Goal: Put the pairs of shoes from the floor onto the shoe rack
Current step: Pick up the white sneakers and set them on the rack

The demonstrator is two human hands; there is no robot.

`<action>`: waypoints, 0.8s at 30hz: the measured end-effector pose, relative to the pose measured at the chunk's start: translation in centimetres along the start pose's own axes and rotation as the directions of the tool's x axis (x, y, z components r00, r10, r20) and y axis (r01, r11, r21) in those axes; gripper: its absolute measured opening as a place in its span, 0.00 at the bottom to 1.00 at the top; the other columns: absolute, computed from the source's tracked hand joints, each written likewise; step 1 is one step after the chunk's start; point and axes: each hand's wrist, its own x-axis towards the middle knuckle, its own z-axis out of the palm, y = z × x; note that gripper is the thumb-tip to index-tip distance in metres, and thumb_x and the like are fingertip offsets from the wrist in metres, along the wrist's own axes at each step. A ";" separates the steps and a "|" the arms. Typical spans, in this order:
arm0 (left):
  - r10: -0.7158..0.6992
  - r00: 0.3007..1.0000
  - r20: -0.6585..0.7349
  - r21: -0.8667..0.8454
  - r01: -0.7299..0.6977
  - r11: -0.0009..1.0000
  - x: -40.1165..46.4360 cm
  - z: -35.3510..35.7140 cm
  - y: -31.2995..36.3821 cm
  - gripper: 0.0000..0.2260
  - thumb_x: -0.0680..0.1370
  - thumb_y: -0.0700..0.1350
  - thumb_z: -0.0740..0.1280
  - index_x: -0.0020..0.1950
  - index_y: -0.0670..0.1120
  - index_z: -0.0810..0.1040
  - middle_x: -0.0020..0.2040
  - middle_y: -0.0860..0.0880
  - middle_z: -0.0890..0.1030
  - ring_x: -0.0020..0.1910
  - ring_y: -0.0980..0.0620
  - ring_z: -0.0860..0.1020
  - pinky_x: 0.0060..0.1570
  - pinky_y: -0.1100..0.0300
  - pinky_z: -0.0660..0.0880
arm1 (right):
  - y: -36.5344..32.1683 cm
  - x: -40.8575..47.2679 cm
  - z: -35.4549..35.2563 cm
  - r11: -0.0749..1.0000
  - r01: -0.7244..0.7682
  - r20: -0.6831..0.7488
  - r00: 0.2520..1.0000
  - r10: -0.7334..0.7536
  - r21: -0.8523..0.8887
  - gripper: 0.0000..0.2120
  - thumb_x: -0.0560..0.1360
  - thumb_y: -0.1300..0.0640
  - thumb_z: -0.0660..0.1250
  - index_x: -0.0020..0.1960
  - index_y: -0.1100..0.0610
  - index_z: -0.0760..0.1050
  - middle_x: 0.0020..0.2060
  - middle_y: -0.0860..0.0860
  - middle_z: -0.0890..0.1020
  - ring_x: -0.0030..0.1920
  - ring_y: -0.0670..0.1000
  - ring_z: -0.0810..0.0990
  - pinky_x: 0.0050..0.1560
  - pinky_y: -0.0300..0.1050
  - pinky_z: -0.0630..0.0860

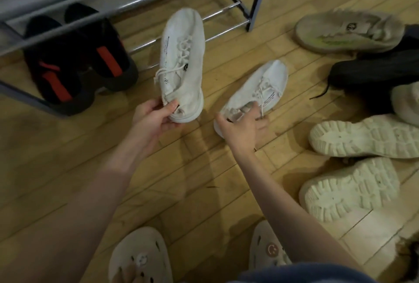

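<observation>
clogs [139, 257] underfoot | left grip [156, 115] — pinches raised sneaker [181, 56] heel | right grip [243, 125] — grasps floor sneaker [260, 88]

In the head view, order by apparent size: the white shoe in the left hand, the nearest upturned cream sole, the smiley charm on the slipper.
1-2. white shoe and cream sole: alike, unranked.
3. smiley charm.

Wood plank floor [79, 169] w/ a metal shoe rack [238, 14] standing on it at top. Rack's bottom tier, left: pair of black shoes w/ red stripes [74, 63]. On floor at right, a heap: tan fuzzy shoe [349, 31], black shoe [374, 72] just below it, two cream shoes soles-up [362, 162], another pale one [408, 101] at the edge. One white sneaker [256, 92] on floor at centre. Pale clogs [140, 257] at bottom.
</observation>
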 end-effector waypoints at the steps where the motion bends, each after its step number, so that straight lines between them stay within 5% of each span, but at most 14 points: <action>1: -0.005 1.000 -0.029 -0.016 0.005 1.000 0.2 -0.2 0.2 0.16 0.76 0.41 0.69 0.62 0.36 0.76 0.52 0.43 0.83 0.45 0.48 0.84 0.43 0.56 0.82 | 0.1 0.3 0.6 0.999 0.015 0.014 1.000 -0.015 -0.032 0.50 0.66 0.42 0.75 0.76 0.56 0.49 0.70 0.68 0.54 0.72 0.66 0.52 0.73 0.59 0.53; 6: -0.009 0.995 -0.101 -0.064 0.003 0.998 0.9 -0.7 1.0 0.17 0.77 0.41 0.69 0.63 0.36 0.74 0.52 0.43 0.83 0.46 0.48 0.84 0.42 0.58 0.82 | 0.0 1.1 1.0 0.999 0.046 -0.014 0.999 -0.046 -0.020 0.52 0.64 0.46 0.75 0.77 0.55 0.47 0.69 0.68 0.56 0.71 0.67 0.54 0.73 0.61 0.54; 13: 0.123 0.988 -0.090 -0.039 -0.127 0.991 3.0 0.3 2.4 0.20 0.76 0.44 0.70 0.66 0.36 0.74 0.57 0.42 0.83 0.52 0.47 0.84 0.48 0.54 0.82 | -3.9 4.2 -0.6 0.894 0.442 0.032 0.895 -0.445 0.068 0.48 0.64 0.45 0.71 0.77 0.55 0.54 0.68 0.57 0.65 0.69 0.58 0.64 0.70 0.57 0.65; 18: 0.147 0.976 -0.161 -0.038 -0.155 0.987 6.3 1.9 4.0 0.20 0.77 0.44 0.69 0.66 0.38 0.74 0.57 0.42 0.82 0.53 0.47 0.83 0.46 0.55 0.82 | -9.4 10.0 -1.2 0.850 0.523 0.114 0.842 -0.527 0.064 0.51 0.61 0.39 0.67 0.78 0.56 0.53 0.69 0.56 0.64 0.70 0.57 0.64 0.70 0.57 0.67; 24: 0.069 0.969 -0.238 -0.183 -0.115 0.976 10.2 4.3 5.3 0.19 0.77 0.43 0.68 0.66 0.38 0.73 0.59 0.42 0.81 0.54 0.47 0.82 0.45 0.57 0.82 | -14.1 15.5 0.1 0.805 0.591 0.111 0.805 -0.583 -0.055 0.37 0.66 0.44 0.69 0.70 0.56 0.62 0.62 0.57 0.67 0.64 0.59 0.68 0.66 0.57 0.69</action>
